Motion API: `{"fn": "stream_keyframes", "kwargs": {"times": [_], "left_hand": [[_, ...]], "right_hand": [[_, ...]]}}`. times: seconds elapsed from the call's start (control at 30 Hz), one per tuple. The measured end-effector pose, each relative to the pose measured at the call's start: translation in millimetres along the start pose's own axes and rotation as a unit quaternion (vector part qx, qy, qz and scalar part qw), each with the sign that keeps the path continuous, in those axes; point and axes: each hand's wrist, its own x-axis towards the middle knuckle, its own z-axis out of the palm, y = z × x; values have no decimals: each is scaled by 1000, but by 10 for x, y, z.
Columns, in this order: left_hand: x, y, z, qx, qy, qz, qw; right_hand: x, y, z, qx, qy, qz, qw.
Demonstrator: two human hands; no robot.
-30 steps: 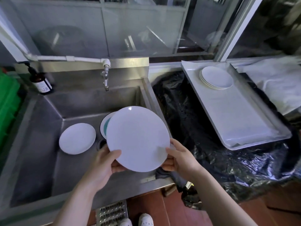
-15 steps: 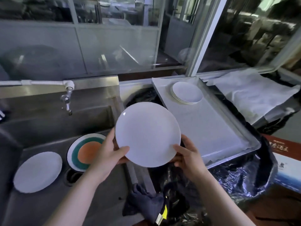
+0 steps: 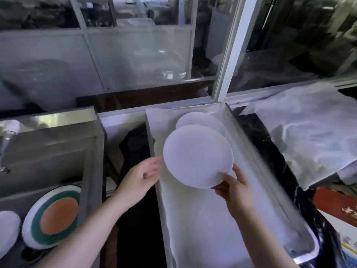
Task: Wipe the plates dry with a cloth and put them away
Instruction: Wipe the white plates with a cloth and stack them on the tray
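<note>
The round white plate [image 3: 198, 155] you carry hangs tilted above the paper-lined metal tray [image 3: 202, 219], pinched at its near rim by your right hand [image 3: 233, 187]. Your left hand [image 3: 141, 177], fingers loose, holds nothing. The stack of white plates [image 3: 210, 120] lies just beyond, farther away.

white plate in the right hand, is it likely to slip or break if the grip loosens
Probably yes. The white plate looks smooth and rigid, likely ceramic, so breakable. Only the right hand pinches its rim; the left hand is off it. It hangs tilted above the tray, so it could slide.
</note>
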Motion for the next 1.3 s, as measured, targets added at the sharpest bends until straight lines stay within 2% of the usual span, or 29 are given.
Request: {"fn": "stream_keyframes", "kwargs": {"times": [0.23, 0.57, 0.73, 0.8, 0.87, 0.97, 1.03, 1.17, 1.3], "left_hand": [[611, -28, 228, 209, -28, -14, 977], [773, -77, 326, 347, -67, -12, 935], [802, -140, 294, 452, -92, -16, 887], [795, -174, 286, 491, -103, -37, 864], [774, -203, 280, 506, -117, -61, 852], [745, -241, 261, 504, -138, -75, 850], [738, -266, 251, 499, -143, -77, 851], [746, -300, 266, 484, -140, -75, 860], [747, -313, 272, 468, -136, -76, 870]], "right_hand": [[948, -161, 65, 55, 65, 30, 996], [1475, -228, 223, 73, 63, 32, 995], [1551, -221, 277, 59, 60, 28, 996], [1556, -221, 300, 14, 65, 14, 998], [1555, -216, 309, -96, 78, -28, 992], [1581, -213, 299, -284, 99, -81, 950], [1624, -207, 283, -360, 94, -85, 924], [1689, -136, 275, -429, 83, -54, 898], [1680, -56, 267, -445, 67, -43, 892]]}}
